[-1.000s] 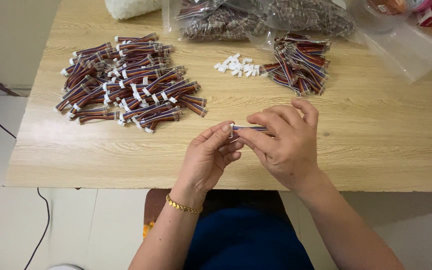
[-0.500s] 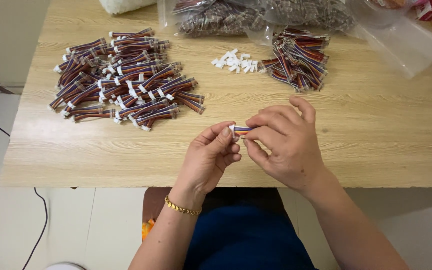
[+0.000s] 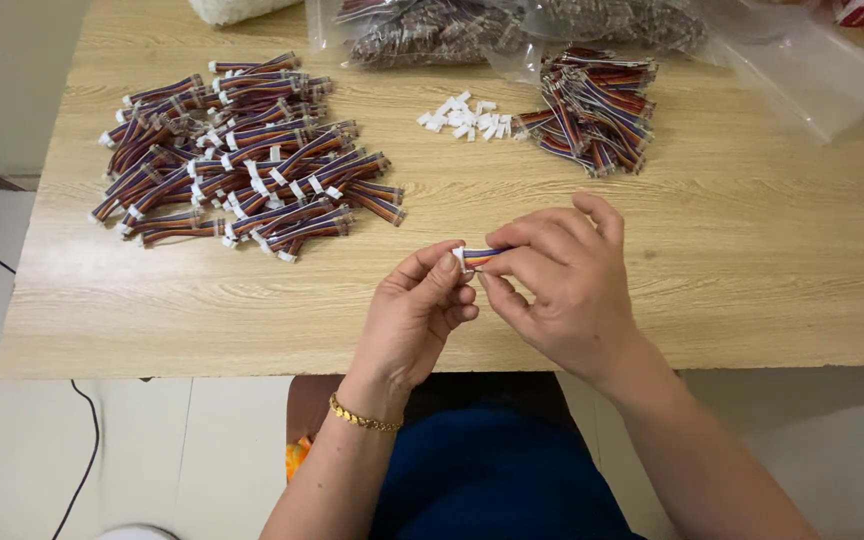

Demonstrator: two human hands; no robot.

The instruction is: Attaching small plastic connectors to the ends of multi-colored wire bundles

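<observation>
Both hands meet above the desk's (image 3: 772, 290) near edge, centre. Left hand (image 3: 414, 315) pinches the small white connector (image 3: 460, 258); right hand (image 3: 562, 285) holds the striped ribbon cable (image 3: 484, 257) close behind its tip, each grip closed tight. Judgement: keep the cable flat and square to the connector, press straight. Finished pile (image 3: 242, 160) lies toward the far left corner.
</observation>
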